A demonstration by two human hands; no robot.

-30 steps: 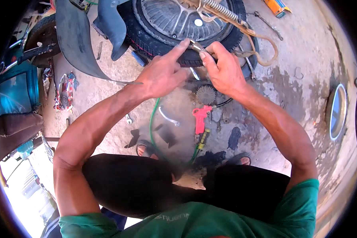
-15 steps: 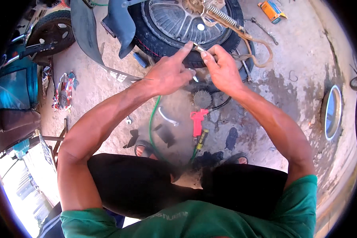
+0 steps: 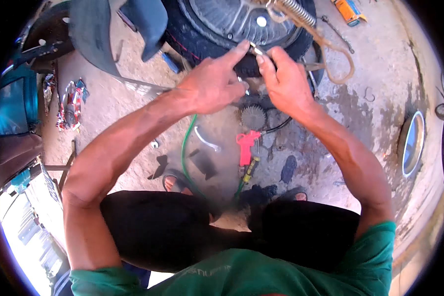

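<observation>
Item: valve (image 3: 255,50), small metal, at tyre (image 3: 202,42) edge.
Left hand (image 3: 209,86): grip closed, forefinger extended onto valve.
Right hand (image 3: 286,81): grip pinched on valve.
Below tyre: red air gun (image 3: 245,146), green hose (image 3: 184,153), on floor.
Step, judged: fitting valve.
Next needs steady pinch, fine twist.

A small metal fitting (image 3: 257,50) is pinched between the left hand (image 3: 213,85) and the right hand (image 3: 287,84), against the tyre (image 3: 202,42) of a wheel (image 3: 241,17) lying just beyond the grip. A coil spring (image 3: 295,11) is laid on the wheel, beyond and right of the grip. Below the grip a toothed sprocket (image 3: 254,117) is found, then an air blow gun (image 3: 245,145). A hose (image 3: 185,153) is run below and left of the grip, a bent lever (image 3: 205,139) beside it.
</observation>
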